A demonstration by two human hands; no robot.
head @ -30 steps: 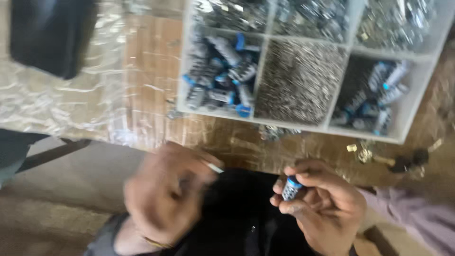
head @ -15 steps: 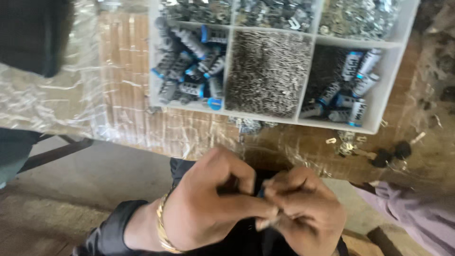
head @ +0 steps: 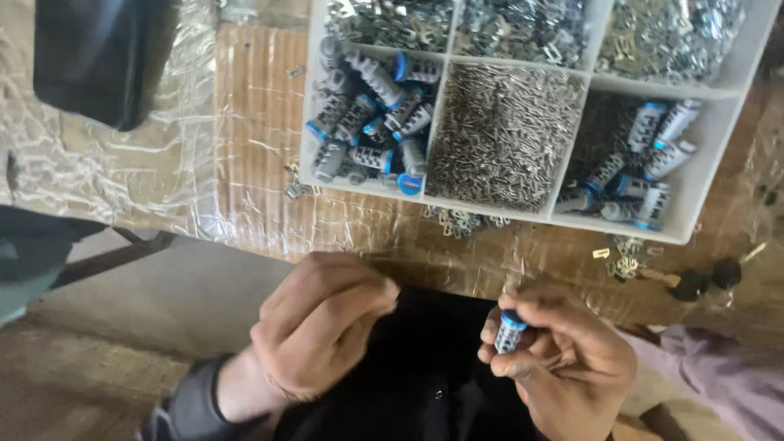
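Two bare hands work below the table's near edge: the right hand (head: 563, 359) pinches a small grey metal cylinder with a blue cap (head: 510, 332). The left hand (head: 322, 322) is curled, fingertips pressed together. A white compartmented plastic tray (head: 702, 204) lies near the far right corner.

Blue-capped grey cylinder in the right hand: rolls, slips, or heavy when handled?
The cylinder looks round, so it would probably roll if set on its side. Its slotted grey body likely aids grip. The right hand pinches it with fingertips alone, so it seems light.

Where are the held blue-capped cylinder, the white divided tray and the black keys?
blue-capped cylinder (head: 510, 332): head view, grey ribbed body.
white divided tray (head: 309, 98): head view, left wall.
black keys (head: 692, 285): head view, a key's black head.
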